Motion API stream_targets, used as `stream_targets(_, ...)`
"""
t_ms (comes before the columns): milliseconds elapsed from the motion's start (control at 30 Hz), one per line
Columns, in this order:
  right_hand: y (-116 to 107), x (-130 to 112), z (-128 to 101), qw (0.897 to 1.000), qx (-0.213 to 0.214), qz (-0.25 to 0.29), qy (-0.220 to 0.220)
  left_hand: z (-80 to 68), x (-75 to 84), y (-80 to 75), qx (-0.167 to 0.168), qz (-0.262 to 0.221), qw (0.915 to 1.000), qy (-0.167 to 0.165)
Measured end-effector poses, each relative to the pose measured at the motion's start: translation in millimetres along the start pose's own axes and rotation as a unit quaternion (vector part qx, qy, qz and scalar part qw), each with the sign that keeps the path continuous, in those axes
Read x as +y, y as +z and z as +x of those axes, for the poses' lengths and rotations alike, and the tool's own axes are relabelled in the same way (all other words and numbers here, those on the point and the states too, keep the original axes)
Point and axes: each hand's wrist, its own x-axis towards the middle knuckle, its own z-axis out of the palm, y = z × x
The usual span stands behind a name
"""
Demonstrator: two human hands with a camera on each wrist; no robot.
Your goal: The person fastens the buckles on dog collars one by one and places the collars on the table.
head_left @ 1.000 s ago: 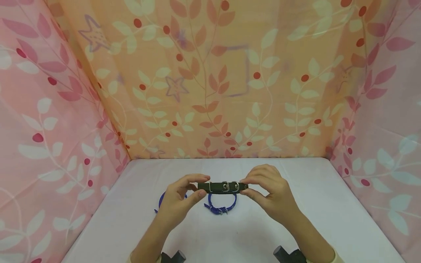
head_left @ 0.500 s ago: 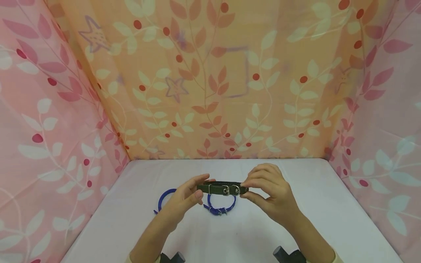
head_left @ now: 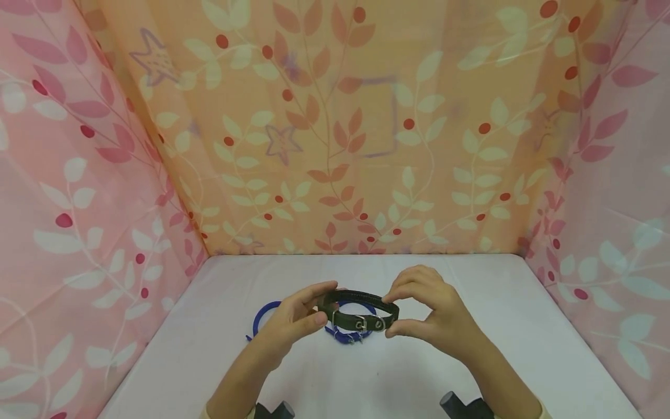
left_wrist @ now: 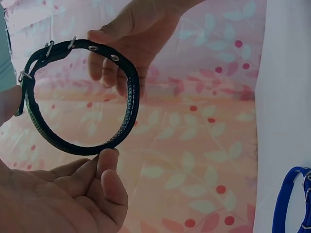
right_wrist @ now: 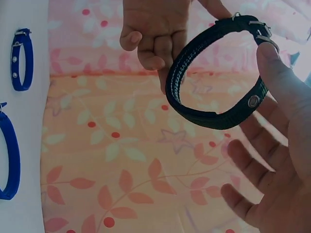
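Observation:
A dark green buckled collar (head_left: 348, 321) is held up over the table as a ring, its metal buckle and D-ring facing me. The left hand (head_left: 290, 320) grips its left end, thumb at the front and fingers behind. At the right end, the right hand (head_left: 437, 302) holds it between thumb and fingertips. Silver eyelets and a stitched inner lining show on the collar (left_wrist: 133, 97) in the left wrist view. Behind and below it lies a blue collar (head_left: 345, 337), partly covered in the head view. Another blue collar (head_left: 256, 320) is half hidden by the left hand.
A white-covered table (head_left: 398, 372) lies under the hands. Patterned cloth walls stand around it: orange cloth (head_left: 335, 174) at the back and pink cloth at both sides. Dark wrist-worn gear (head_left: 277, 410) shows at the bottom edge.
The green collar has tilted from edge-on to showing its open ring, its buckled front lower. The left hand's fingers have shifted along its end; the blue collars have stayed put.

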Motion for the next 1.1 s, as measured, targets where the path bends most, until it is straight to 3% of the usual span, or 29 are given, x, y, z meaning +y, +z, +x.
stream_targets(67, -2.5, -1.3, -2.2, 0.997, -0.025, -0.014, 0.076, -0.1, -0.5, -0.2, -0.002, 0.004, 0.9999, 0.016)
stream_targets(200, -6.3, -3.1, -3.4, 0.976, -0.059, -0.032, 0.205, 0.6, -2.8, 0.3, 0.0, 0.023, 0.9967, 0.077)
stream_targets(367, -8.2, -2.9, -2.8, 0.956, -0.073, -0.015, 0.284, 2.2, -5.5, 1.4, 0.019, 0.049, 0.9902, 0.13)
stream_targets(633, -9.0, -2.2, -2.0, 0.942, -0.078, 0.01, 0.327, 4.7, -8.7, 1.3, 0.034, 0.067, 0.9862, 0.147)
stream_targets(900, -8.8, 1.2, -2.8, 0.94, -0.078, 0.015, 0.332, 3.6, -9.4, 1.9, 0.098, 0.105, 0.988, 0.057)
stream_targets(1100, -9.9, 4.8, -2.1, 0.942, -0.073, 0.023, 0.327, 6.2, -7.7, 2.2, 0.116, 0.113, 0.9861, 0.039)
